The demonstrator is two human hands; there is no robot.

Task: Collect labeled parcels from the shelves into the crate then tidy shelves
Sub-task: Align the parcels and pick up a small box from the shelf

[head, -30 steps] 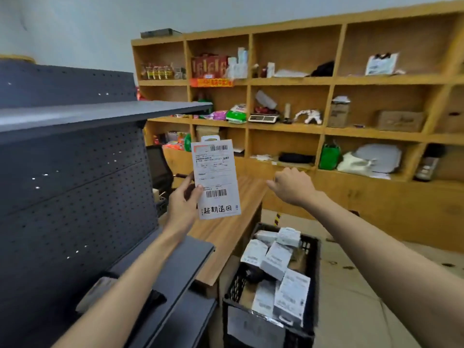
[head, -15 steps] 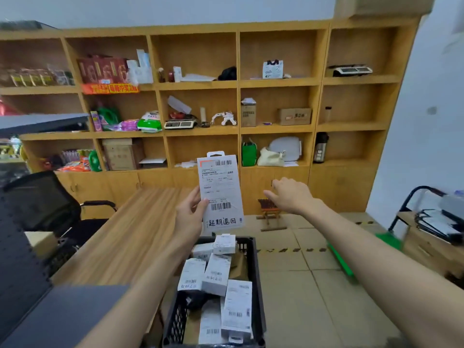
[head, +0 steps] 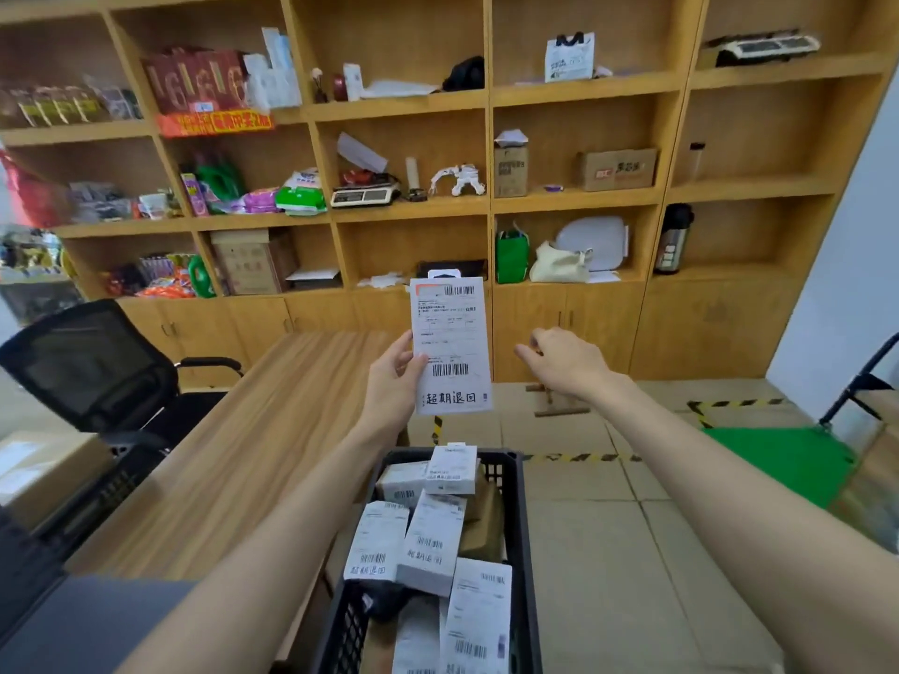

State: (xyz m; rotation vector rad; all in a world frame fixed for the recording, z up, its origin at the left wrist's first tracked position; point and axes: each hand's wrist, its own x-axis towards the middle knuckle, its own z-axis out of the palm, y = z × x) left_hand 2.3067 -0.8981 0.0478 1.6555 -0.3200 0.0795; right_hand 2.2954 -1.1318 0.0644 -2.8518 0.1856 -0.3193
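My left hand [head: 393, 381] grips a flat white parcel [head: 451, 345] by its left edge and holds it upright above the crate. The parcel carries a shipping label with barcodes and handwritten characters. My right hand [head: 564, 362] hovers to the right of the parcel with loosely curled fingers and holds nothing. Below them a black plastic crate [head: 526, 552] stands on the floor with several white labeled parcels [head: 430, 542] piled inside. The wooden shelves [head: 486, 102] fill the wall ahead.
A long wooden table [head: 233, 454] runs on the left, with a black mesh chair [head: 92, 367] beside it. A grey metal shelf surface [head: 87, 620] lies at bottom left. A green mat [head: 773, 464] and a dark frame [head: 861, 381] stand at the right. The shelves hold boxes, bags and a scale.
The view has swung right from the grey metal rack to the wooden shelves and the crate. My left hand keeps the parcel upright. My right hand has stayed beside it.
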